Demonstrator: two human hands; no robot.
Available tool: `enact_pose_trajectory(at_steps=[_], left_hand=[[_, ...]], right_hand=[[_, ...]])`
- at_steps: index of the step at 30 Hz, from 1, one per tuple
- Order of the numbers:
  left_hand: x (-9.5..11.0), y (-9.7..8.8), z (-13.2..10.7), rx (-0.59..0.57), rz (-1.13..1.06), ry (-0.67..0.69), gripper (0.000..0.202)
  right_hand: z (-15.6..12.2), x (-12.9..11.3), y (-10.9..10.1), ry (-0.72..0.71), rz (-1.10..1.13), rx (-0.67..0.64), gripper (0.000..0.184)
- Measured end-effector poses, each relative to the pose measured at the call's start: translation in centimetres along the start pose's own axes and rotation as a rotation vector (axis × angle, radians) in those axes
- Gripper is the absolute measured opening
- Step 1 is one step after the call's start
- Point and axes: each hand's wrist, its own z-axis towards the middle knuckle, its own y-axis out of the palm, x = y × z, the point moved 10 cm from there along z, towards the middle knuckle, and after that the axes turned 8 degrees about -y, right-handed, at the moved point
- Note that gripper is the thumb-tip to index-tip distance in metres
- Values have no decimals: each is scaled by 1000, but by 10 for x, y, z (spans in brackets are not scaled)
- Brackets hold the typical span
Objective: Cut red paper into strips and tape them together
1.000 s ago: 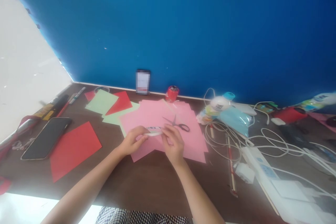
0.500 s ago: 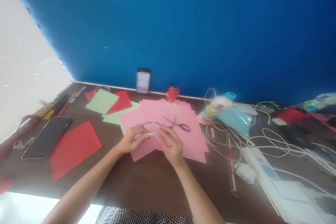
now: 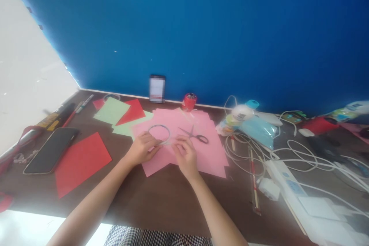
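Two hands, two phones and one pair of scissors show.

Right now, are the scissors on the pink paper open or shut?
The scissors are open: their blades spread apart in a V on the pink paper.

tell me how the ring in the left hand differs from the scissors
The ring is a round hoop; the scissors are long, with blades spread open. The left hand holds the ring, while the scissors lie on pink paper. Both show against that paper.
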Motion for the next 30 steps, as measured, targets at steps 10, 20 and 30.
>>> enact_pose_trajectory(at_steps=[10,20,30], left_hand=[[0,15,1,-138,353,26,41],[-7,14,2,-68,436,-4,27],[-31,19,-3,-274,363,-130,22]], right_hand=[[2,20,5,50,-92,-21,8],[4,25,11,-60,-317,-109,10],[3,36,16,-64,-381,-203,10]])
